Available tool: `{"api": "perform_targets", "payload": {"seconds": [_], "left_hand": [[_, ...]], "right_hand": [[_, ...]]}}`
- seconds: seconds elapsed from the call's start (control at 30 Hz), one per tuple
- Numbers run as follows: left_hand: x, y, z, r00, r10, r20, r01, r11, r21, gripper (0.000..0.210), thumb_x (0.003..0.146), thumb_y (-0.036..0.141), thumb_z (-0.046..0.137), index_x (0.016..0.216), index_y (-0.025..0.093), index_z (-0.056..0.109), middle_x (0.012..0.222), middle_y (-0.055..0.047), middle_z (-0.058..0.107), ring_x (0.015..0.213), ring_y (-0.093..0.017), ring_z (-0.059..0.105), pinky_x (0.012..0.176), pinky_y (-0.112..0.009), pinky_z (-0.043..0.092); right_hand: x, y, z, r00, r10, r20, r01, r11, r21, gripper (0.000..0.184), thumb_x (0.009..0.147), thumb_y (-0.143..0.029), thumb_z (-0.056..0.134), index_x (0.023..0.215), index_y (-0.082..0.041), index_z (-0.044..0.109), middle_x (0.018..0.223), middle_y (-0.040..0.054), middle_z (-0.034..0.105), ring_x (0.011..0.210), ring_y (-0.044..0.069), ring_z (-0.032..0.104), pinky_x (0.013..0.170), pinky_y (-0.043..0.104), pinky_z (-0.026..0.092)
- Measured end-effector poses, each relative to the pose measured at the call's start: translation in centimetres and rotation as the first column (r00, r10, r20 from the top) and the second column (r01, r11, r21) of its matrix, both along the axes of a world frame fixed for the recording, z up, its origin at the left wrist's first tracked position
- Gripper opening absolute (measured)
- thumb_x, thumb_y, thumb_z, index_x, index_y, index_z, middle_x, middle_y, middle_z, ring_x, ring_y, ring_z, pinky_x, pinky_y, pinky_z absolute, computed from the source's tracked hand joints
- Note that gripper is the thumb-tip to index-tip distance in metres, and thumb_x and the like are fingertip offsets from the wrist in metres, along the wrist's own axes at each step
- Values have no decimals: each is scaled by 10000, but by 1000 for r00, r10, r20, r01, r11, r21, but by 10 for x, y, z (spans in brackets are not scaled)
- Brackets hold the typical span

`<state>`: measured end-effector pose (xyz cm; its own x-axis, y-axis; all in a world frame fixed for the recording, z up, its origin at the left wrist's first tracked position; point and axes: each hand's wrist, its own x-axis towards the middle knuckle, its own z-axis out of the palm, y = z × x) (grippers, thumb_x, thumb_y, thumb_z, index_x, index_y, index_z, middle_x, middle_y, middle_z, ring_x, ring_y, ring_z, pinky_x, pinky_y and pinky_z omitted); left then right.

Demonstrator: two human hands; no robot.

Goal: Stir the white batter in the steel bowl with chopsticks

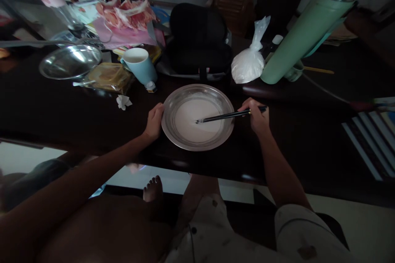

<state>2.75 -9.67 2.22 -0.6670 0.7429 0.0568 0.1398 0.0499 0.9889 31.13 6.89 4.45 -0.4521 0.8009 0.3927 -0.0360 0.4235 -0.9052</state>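
Observation:
A round metal bowl [168,131] stands on the dark table in front of me. Inside it lies a smooth, pale white batter-like mixture [191,111]. My left hand [153,122] grips the bowl's left rim, fingers closed against its side. Dark chopsticks [225,116] are held in my right hand [258,116], to the right of the bowl. Their tips dip into the mixture near its middle, with some white stuff clinging to them.
Behind the bowl sits a black bag [199,37]. A tied plastic bag of white powder [247,65] and a tall green bottle [305,37] stand back right. On the left are a light-blue mug [140,68], an amber packet [106,76], crumpled tissue [123,102] and another metal bowl [46,68]. Books [370,139] lie far right.

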Motion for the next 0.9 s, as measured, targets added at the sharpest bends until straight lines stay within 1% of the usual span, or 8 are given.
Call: {"api": "perform_targets", "payload": {"seconds": [0.07,0.2,0.3,0.43,0.63,0.73,0.83,0.9], "left_hand": [[0,0,0,1000,1,-3,-1,1000,-3,509,907,452,647,547,211,377,578,35,326,551,-122,319,506,-275,326],[-1,0,1,1000,6,-21,-6,1000,3,504,896,458,651,542,208,396,574,23,346,566,-127,325,503,-267,337],[-1,0,0,1000,1,-23,-1,1000,5,488,900,449,637,547,207,401,577,22,353,567,-127,325,497,-263,334],[-1,0,-1,1000,-6,-28,6,1000,2,480,906,434,621,551,208,391,584,26,341,568,-124,317,503,-262,330],[-1,-1,0,999,-5,-40,5,1000,1,489,906,434,629,548,212,380,586,25,329,573,-130,313,510,-263,337],[0,0,1,1000,4,-23,-4,1000,-3,482,909,408,621,543,211,378,583,28,328,565,-126,308,504,-256,330],[0,1,0,1000,3,-28,-3,1000,1,473,923,384,600,543,209,380,577,30,331,570,-125,309,498,-239,328],[0,0,-1,1000,7,-25,-7,1000,5,470,926,387,596,546,210,385,574,30,331,572,-125,310,492,-231,329]], "right_hand": [[0,0,-2,999,48,2,-48,999,-17,546,917,-648,525,613,-229,698,617,17,592,577,147,549,556,309,454],[-1,-1,-3,982,152,115,-151,988,-17,477,897,-642,572,707,-238,742,692,27,643,658,168,600,652,337,499],[-1,0,-2,989,105,108,-107,994,5,448,905,-621,580,733,-245,752,694,18,648,673,164,607,686,336,500],[0,0,-2,1000,25,-1,-25,1000,-15,512,926,-619,540,643,-230,714,620,7,602,599,144,564,594,305,461],[-2,-3,-2,982,147,121,-147,989,-12,472,901,-627,578,715,-229,751,691,15,638,676,158,608,674,322,493],[-1,-1,-1,990,98,106,-100,995,11,449,906,-616,582,729,-241,755,688,12,645,678,158,610,688,326,493],[-1,0,-2,999,32,21,-32,999,-4,489,925,-613,550,657,-243,724,643,10,621,624,150,582,626,317,475],[-1,-1,-3,999,42,-8,-42,999,-21,522,927,-622,535,619,-237,706,620,11,603,596,146,564,584,310,460]]}}
